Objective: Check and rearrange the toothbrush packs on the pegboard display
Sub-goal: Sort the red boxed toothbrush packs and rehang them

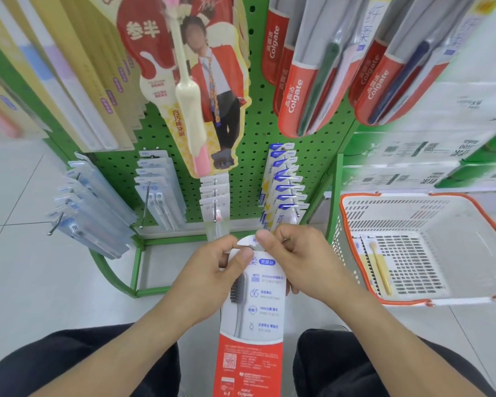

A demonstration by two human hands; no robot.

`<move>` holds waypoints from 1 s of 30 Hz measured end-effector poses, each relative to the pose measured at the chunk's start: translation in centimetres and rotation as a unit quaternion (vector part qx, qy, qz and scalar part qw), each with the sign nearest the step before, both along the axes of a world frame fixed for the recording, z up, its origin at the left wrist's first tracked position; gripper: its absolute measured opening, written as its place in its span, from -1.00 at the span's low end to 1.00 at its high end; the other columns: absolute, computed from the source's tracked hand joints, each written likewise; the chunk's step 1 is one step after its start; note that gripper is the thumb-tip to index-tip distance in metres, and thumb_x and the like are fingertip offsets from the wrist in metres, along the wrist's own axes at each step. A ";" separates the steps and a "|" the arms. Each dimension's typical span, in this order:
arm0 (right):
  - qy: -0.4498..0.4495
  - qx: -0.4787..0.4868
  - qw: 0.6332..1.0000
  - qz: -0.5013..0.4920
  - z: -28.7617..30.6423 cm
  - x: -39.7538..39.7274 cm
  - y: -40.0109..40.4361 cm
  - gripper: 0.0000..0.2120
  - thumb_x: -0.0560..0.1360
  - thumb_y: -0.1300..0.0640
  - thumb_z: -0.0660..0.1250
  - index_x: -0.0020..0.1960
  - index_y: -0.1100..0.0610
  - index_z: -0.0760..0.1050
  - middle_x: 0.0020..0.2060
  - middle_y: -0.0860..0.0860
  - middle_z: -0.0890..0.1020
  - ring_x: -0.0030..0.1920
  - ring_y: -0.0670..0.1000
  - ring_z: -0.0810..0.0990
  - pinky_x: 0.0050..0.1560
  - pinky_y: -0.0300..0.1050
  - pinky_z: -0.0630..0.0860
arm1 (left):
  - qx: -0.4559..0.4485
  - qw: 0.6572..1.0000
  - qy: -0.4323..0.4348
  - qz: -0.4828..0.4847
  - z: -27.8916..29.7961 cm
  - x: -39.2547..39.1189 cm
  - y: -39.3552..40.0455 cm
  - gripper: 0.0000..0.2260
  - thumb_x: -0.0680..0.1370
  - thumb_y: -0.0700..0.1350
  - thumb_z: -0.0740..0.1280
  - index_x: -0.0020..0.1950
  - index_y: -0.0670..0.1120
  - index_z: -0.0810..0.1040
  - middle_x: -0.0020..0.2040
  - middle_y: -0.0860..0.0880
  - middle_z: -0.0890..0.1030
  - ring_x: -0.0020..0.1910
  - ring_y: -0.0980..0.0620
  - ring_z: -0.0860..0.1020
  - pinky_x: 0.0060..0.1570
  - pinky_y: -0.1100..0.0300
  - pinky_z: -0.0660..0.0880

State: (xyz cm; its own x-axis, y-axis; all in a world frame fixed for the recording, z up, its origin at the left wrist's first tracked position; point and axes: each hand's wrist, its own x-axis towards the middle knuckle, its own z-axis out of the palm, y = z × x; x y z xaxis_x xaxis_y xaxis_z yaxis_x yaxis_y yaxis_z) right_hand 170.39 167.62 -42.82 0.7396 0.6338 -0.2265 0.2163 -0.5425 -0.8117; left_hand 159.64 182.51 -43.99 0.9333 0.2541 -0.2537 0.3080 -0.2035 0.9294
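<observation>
Nearest to me, between my dark-trousered knees, hangs the long white-and-red carded toothbrush pack [252, 308] with a grey-bristled brush under clear plastic, its printed back facing up. Both my hands are clamped on its rounded top tab, close together, thumbs almost touching.

My left hand [218, 265] comes in from the lower left with the wrist fairly straight; the thumb lies flat on the card's face and the fingers curl behind the left edge. My right hand [287, 250] comes in from the lower right, thumb pressed on the very top of the tab, fingers folded behind it.

I judge the risks this way. I hold the pack only at the top, so the long red tail can swing and catch my knee as I lift. My thumbs seem to cover the hang hole, so I cannot see it; aiming blind at a metal peg [215, 216] on the bottom row of the green perforated pegboard [252, 144] could bend or tear the tab. The packs already hanging there sit tightly, and a nudge could slide one off. To the right stands a white plastic basket with an orange rim [413, 303].
</observation>
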 end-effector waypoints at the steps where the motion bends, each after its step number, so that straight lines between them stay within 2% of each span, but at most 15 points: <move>1: -0.005 0.002 1.000 0.000 0.0 -0.1 0.1 -0.52 0.60 -0.17 0.25 -0.26 0.21 0.35 -0.58 -0.05 0.57 -0.64 -0.07 0.52 -0.57 -0.21 0.33 | 0.006 1.000 0.001 0.000 0.1 0.0 -0.1 -0.58 0.53 0.17 0.23 0.09 -0.16 0.56 -0.14 0.03 0.74 -0.15 0.08 0.70 -0.05 -0.04 0.59; 5: -0.017 0.009 1.000 0.015 -0.4 -0.2 0.2 -0.51 0.61 -0.17 0.25 -0.23 0.24 0.39 -0.52 0.00 0.62 -0.58 -0.03 0.59 -0.57 -0.24 0.33 | 0.045 0.999 0.018 0.017 0.1 0.1 0.0 -0.51 0.46 0.29 0.19 0.02 -0.11 0.57 -0.18 0.05 0.73 -0.20 0.10 0.69 -0.08 -0.10 0.60; 7: -0.011 0.020 1.000 0.021 -0.6 -0.1 0.2 -0.56 0.62 -0.13 0.28 -0.21 0.23 0.43 -0.49 0.01 0.65 -0.56 -0.02 0.60 -0.53 -0.27 0.35 | 0.047 0.998 0.011 0.038 0.0 0.0 0.1 -0.53 0.46 0.30 0.20 -0.01 -0.09 0.58 -0.20 0.02 0.73 -0.22 0.03 0.69 -0.14 -0.12 0.60; 9: 0.011 0.041 0.999 0.024 -0.5 0.0 0.2 -0.62 0.61 -0.09 0.31 -0.19 0.21 0.45 -0.46 0.03 0.67 -0.54 -0.02 0.60 -0.50 -0.25 0.38 | 0.047 0.997 -0.014 0.065 -0.1 0.1 0.0 -0.61 0.49 0.26 0.23 -0.02 -0.04 0.59 -0.21 0.01 0.72 -0.23 -0.01 0.69 -0.21 -0.10 0.59; 11: 0.050 0.071 0.996 0.007 -0.3 0.2 0.2 -0.68 0.60 -0.03 0.34 -0.19 0.19 0.46 -0.43 0.06 0.68 -0.54 -0.01 0.58 -0.51 -0.21 0.41 | 0.032 0.995 -0.033 0.092 -0.2 0.3 0.0 -0.75 0.53 0.18 0.29 0.02 0.03 0.57 -0.20 0.03 0.73 -0.23 0.03 0.70 -0.27 0.03 0.58; 13: 0.069 0.095 0.993 -0.024 -0.2 0.5 0.2 -0.70 0.60 0.03 0.35 -0.22 0.18 0.46 -0.43 0.09 0.68 -0.56 -0.01 0.56 -0.54 -0.22 0.41 | -0.002 0.994 -0.042 0.104 -0.4 0.6 0.0 -0.86 0.56 0.04 0.37 0.09 0.07 0.52 -0.15 0.05 0.74 -0.20 0.06 0.71 -0.25 0.12 0.58; 15: 0.069 0.117 0.989 -0.055 -0.3 1.0 0.2 -0.71 0.61 0.06 0.35 -0.23 0.19 0.47 -0.45 0.12 0.66 -0.56 0.03 0.56 -0.55 -0.20 0.44 | -0.005 0.992 -0.059 0.107 -0.6 0.7 0.0 -0.81 0.59 -0.12 0.39 0.14 0.10 0.49 -0.08 0.08 0.72 -0.15 0.06 0.70 -0.15 0.11 0.60; 18: 0.076 0.158 0.979 -0.107 -0.4 2.0 -0.2 -0.72 0.63 0.07 0.32 -0.17 0.24 0.48 -0.43 0.18 0.67 -0.49 0.17 0.59 -0.50 -0.11 0.47 | 0.086 0.981 -0.122 0.124 -0.6 0.3 0.0 -0.70 0.61 -0.25 0.31 0.23 0.12 0.50 0.05 0.23 0.64 0.05 0.16 0.63 0.07 0.26 0.54; 19: 0.084 0.177 0.972 -0.131 -0.4 2.3 -0.4 -0.72 0.64 0.08 0.31 -0.14 0.27 0.48 -0.42 0.20 0.66 -0.49 0.18 0.59 -0.50 -0.10 0.46 | 0.127 0.974 -0.143 0.117 -0.6 0.2 -0.1 -0.70 0.61 -0.22 0.32 0.26 0.12 0.51 0.12 0.28 0.61 0.16 0.22 0.58 0.15 0.33 0.48; 21: 0.104 0.218 0.954 -0.177 -0.2 2.8 -0.8 -0.72 0.65 0.09 0.29 -0.11 0.30 0.48 -0.44 0.24 0.64 -0.51 0.15 0.57 -0.52 -0.12 0.44 | 0.213 0.961 -0.165 0.062 -0.7 -0.1 -0.3 -0.67 0.58 -0.02 0.34 0.35 0.12 0.51 0.34 0.29 0.49 0.37 0.29 0.42 0.33 0.39 0.33; 23: 0.120 0.248 0.939 -0.205 0.2 2.9 -1.1 -0.72 0.65 0.10 0.28 -0.08 0.33 0.48 -0.45 0.26 0.62 -0.54 0.09 0.56 -0.54 -0.15 0.43 | 0.285 0.946 -0.152 -0.007 -1.3 -0.3 -0.6 -0.50 0.53 0.19 0.29 0.45 0.10 0.45 0.52 0.21 0.33 0.51 0.26 0.25 0.45 0.38 0.17; 24: 0.122 0.256 0.935 -0.213 0.3 3.0 -1.2 -0.71 0.65 0.11 0.28 -0.06 0.35 0.48 -0.46 0.27 0.61 -0.55 0.08 0.56 -0.55 -0.15 0.42 | 0.330 0.930 -0.158 -0.037 -1.7 -0.2 -0.7 -0.45 0.52 0.21 0.28 0.49 0.08 0.41 0.56 0.15 0.30 0.55 0.20 0.21 0.48 0.33 0.12; 27: 0.125 0.262 0.928 -0.235 0.4 3.0 -1.6 -0.66 0.65 0.12 0.30 -0.02 0.45 0.46 -0.48 0.24 0.59 -0.56 0.07 0.52 -0.55 -0.15 0.38 | 0.421 0.880 -0.188 -0.113 -2.7 0.1 -0.4 -0.53 0.59 -0.06 0.26 0.51 -0.04 0.37 0.52 -0.03 0.39 0.51 0.05 0.30 0.49 0.23 0.17; 29: 0.122 0.269 0.923 -0.245 0.5 2.9 -1.8 -0.64 0.63 0.10 0.32 -0.04 0.45 0.46 -0.47 0.22 0.57 -0.58 0.08 0.48 -0.54 -0.15 0.34 | 0.417 0.881 -0.199 -0.104 -3.1 0.2 0.0 -0.44 0.51 -0.34 0.36 0.50 -0.04 0.40 0.46 0.00 0.48 0.41 0.09 0.43 0.42 0.32 0.26; 30: 0.112 0.275 0.923 -0.246 0.6 2.8 -1.8 -0.63 0.63 0.07 0.31 -0.07 0.42 0.47 -0.48 0.21 0.56 -0.58 0.09 0.45 -0.53 -0.15 0.32 | 0.399 0.891 -0.201 -0.084 -2.9 0.2 0.0 -0.37 0.47 -0.40 0.40 0.49 -0.01 0.42 0.39 0.07 0.55 0.32 0.16 0.51 0.34 0.41 0.33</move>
State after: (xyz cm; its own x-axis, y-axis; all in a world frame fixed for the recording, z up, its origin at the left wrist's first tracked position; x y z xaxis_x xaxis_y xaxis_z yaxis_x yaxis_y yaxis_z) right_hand 173.22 165.79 -42.20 0.9422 0.2984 -0.1523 -0.1523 -0.0236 -0.9881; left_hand 159.82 182.51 -46.91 0.9497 0.0515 0.3088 -0.1147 -0.8605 0.4963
